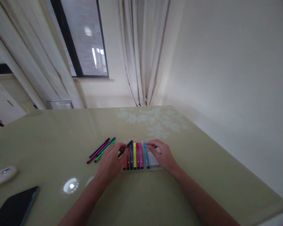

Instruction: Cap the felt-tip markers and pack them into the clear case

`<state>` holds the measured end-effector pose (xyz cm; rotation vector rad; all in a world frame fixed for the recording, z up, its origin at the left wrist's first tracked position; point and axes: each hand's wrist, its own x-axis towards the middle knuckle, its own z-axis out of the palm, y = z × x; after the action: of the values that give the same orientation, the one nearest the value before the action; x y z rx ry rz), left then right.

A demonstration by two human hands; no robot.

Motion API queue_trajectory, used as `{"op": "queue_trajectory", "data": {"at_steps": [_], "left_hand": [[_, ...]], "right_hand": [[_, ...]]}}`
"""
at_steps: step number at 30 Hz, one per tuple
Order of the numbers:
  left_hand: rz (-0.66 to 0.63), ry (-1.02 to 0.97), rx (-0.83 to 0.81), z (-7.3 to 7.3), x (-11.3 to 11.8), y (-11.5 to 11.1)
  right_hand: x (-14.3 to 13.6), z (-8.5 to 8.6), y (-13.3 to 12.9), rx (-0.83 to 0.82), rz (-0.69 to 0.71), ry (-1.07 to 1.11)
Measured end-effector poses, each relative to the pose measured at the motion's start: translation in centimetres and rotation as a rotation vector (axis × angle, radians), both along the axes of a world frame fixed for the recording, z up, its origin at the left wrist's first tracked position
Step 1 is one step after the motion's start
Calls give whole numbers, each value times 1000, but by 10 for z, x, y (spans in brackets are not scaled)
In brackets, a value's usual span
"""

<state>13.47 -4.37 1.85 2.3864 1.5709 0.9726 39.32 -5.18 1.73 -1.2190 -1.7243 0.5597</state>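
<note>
My left hand (112,158) is closed on a dark green felt-tip pen (125,148), held slanted over the left end of a clear plastic pen case (134,170). Several felt-tip pens (135,157) in orange, dark red, navy, yellow, red and pink lie side by side in the case's left section. In the right section is a light blue felt-tip pen (146,156), its top end between the fingertips of my right hand (162,153). A pale surface (152,159) shows beside it, partly covered by that hand.
Loose felt-tip pens (101,151) in black, magenta, blue and green lie left of my left hand. At the table's (136,201) left are a white rounded device (4,174) and a dark phone or tablet (15,205). A wall (238,78) runs along the right edge; curtains (143,50) hang behind.
</note>
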Motion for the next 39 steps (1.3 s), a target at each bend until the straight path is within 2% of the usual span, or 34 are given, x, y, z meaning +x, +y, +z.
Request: {"op": "queue_trajectory", "data": {"at_steps": [3, 6, 9, 14, 23, 30, 35, 39], "left_hand": [[-171, -107, -1, -5, 21, -16], [-276, -144, 18, -12, 33, -26], [-280, -203, 19, -15, 34, -28], [-212, -264, 85, -13, 30, -26], [-245, -310, 82, -21, 36, -32], [-362, -163, 115, -32, 40, -28], [-404, -30, 141, -35, 42, -28], [-470, 49, 160, -33, 45, -29]], "right_hand": [[-10, 3, -7, -163, 170, 192], [-16, 1, -10, -259, 280, 368], [-14, -1, -6, -303, 263, 503], [0, -1, 5, -293, 102, 636], [1, 2, 4, -347, 30, 669], [9, -3, 14, -302, -45, 746], [23, -9, 25, -236, -123, 493], [21, -17, 29, -247, -63, 363]]}}
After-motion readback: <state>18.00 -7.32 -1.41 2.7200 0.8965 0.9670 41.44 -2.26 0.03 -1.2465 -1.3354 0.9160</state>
